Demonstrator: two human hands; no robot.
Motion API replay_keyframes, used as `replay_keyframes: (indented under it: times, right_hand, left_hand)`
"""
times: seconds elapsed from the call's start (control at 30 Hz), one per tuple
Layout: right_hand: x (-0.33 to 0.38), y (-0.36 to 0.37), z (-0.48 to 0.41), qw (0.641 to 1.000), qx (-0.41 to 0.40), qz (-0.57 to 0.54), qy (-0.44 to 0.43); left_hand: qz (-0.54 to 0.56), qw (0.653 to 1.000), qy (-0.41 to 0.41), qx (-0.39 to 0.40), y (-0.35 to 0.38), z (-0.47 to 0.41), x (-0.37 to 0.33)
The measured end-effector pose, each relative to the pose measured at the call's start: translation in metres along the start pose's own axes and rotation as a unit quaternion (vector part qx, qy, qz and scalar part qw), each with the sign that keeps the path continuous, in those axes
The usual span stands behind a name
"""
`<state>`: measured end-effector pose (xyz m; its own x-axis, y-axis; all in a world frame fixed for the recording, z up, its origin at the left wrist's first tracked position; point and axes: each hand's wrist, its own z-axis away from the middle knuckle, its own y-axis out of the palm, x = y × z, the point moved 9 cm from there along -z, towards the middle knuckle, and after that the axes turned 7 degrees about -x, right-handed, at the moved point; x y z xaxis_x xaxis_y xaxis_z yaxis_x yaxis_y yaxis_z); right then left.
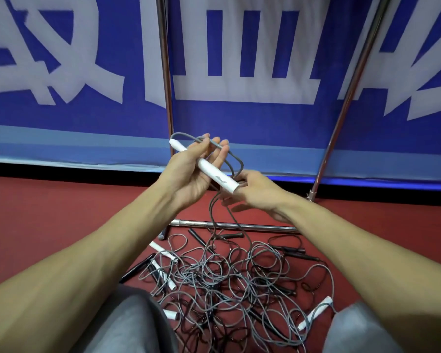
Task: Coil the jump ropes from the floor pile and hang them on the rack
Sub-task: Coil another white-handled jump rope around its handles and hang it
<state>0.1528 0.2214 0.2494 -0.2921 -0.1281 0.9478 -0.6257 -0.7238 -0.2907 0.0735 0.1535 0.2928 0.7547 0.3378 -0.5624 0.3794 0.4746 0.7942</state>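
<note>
This looks like a sports hall or gym. The floor [49,215] is a dark red sports surface, and a large blue banner [252,118] with big white lettering lines the wall behind. A chrome rack [166,80] of metal tubes stands before it, and a tangled pile of jump ropes [229,284] with white and black handles lies on the floor.

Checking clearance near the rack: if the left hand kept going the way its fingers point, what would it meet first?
Probably the blue banner behind; the left hand points up and away, just right of the rack's upright pole. Depth is unclear.
</note>
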Motion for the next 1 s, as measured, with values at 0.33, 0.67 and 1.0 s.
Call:
replay_keyframes:
  times: [0.33,0.67,1.0]
  right_hand:
    - [0.024,-0.028,0.007,0.926,-0.105,0.332,-0.143]
    - [0.039,-0.055,0.011,0.982,-0.064,-0.164,-0.071]
    - [0.028,-0.115,0.010,0.866,-0.237,-0.435,-0.073]
  left_hand:
    - [-0.102,0.988,0.106,-0.044,-0.019,-0.008,-0.017]
    - [-0.484,0.860,0.146,-0.062,-0.050,-0.024,-0.001]
    - [-0.563,0.814,-0.078,0.124,-0.042,-0.001,0.063]
